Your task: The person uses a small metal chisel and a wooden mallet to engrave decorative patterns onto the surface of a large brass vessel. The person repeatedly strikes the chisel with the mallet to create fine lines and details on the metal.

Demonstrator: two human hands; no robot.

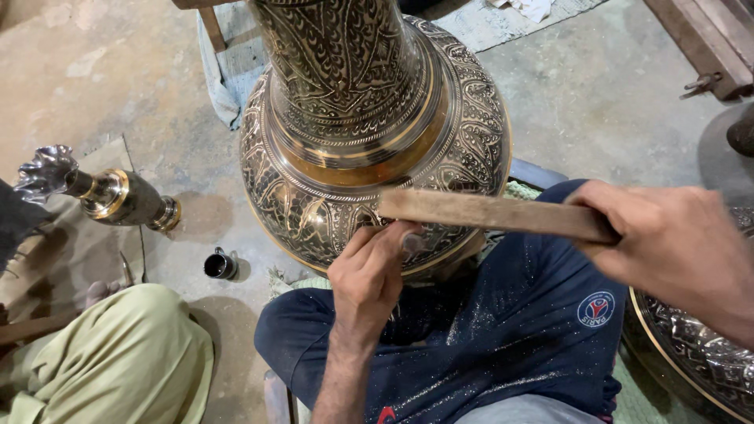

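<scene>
A large engraved brass vase stands between my knees, its round belly covered in fine patterns. My left hand is pinched around a thin metal chisel whose tip rests against the lower belly of the vase. A flat wooden stick lies level over the chisel's head, its far end touching the vase; my right hand grips its right end. My legs in dark blue trousers fill the lower middle.
A small brass vase with a silvery frilled mouth lies on its side at left. A little dark cup sits on the concrete floor. Another person's knee in light green cloth is at lower left. An engraved round tray shows at lower right.
</scene>
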